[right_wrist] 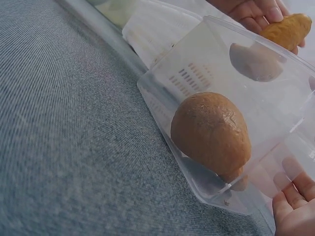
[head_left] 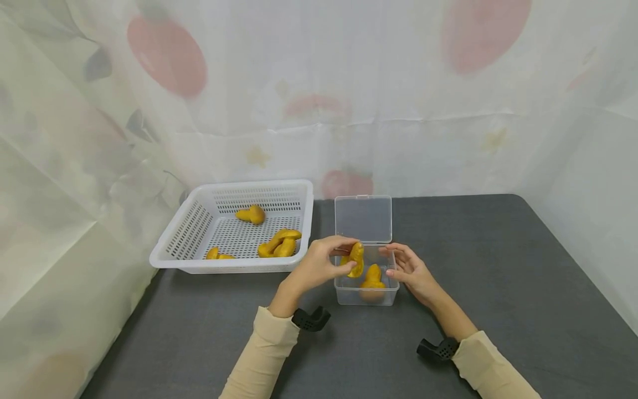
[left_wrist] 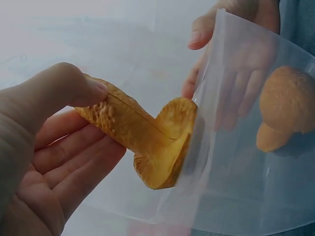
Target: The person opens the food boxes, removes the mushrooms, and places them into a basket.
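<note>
My left hand (head_left: 319,263) pinches a yellow-brown mushroom (left_wrist: 123,115) between thumb and fingers at the left side of a clear plastic box (head_left: 348,297). In the left wrist view, the stem is in the grip and the cap points toward the box wall. Inside the box lies another mushroom (right_wrist: 211,130), its rounded brown cap toward me. At the box's right wall, my right hand (head_left: 416,280) rests its loosely bent fingers (right_wrist: 293,194) near or against the plastic. The hinged lid (head_left: 364,219) stands up at the back.
A white perforated basket (head_left: 224,266) stands to the left of the box, with several yellow-brown mushrooms (head_left: 281,244) in it. Both sit on a dark grey table (head_left: 473,249). A patterned curtain (head_left: 413,149) hangs behind the table.
</note>
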`<state>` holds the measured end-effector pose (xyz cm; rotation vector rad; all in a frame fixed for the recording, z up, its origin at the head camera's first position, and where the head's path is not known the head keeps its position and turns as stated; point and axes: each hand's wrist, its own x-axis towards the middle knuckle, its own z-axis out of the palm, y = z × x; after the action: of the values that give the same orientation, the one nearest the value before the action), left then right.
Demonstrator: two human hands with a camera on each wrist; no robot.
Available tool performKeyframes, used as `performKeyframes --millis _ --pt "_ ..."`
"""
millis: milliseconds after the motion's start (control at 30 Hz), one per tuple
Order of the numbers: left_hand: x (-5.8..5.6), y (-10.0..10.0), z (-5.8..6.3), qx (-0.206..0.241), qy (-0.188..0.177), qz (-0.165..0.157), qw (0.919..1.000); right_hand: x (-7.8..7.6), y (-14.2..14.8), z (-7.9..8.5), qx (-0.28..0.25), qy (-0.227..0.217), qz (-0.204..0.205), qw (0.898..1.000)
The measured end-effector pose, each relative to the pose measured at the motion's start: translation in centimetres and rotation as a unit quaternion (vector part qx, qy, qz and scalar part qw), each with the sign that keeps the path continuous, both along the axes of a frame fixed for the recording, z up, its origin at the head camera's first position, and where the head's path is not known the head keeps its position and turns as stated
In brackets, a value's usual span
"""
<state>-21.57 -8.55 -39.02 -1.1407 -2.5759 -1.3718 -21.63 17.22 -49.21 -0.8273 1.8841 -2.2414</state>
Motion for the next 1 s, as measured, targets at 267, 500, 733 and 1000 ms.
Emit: performKeyframes --millis 267,500,733,1000 --pt "0.1 -0.8 0.6 0.025 0.015 0.022 0.9993 -0.1 0.0 -0.1 -0.01 0.009 0.009 1.0" --pt "-0.3 -1.9 0.6 0.056 0.043 0.042 0.9966 -0.1 -0.1 -0.1 -0.017 0.009 0.012 1.0" --pt "-0.3 -2.7 0.9 0.054 0.068 0.068 0.9939 0.0 0.0 -0.2 -0.024 0.01 0.012 1.0" --pt "-0.7 -4.0 1.2 0.07 0.083 0.091 0.9899 0.0 0.0 -0.2 -0.016 0.012 0.008 1.0"
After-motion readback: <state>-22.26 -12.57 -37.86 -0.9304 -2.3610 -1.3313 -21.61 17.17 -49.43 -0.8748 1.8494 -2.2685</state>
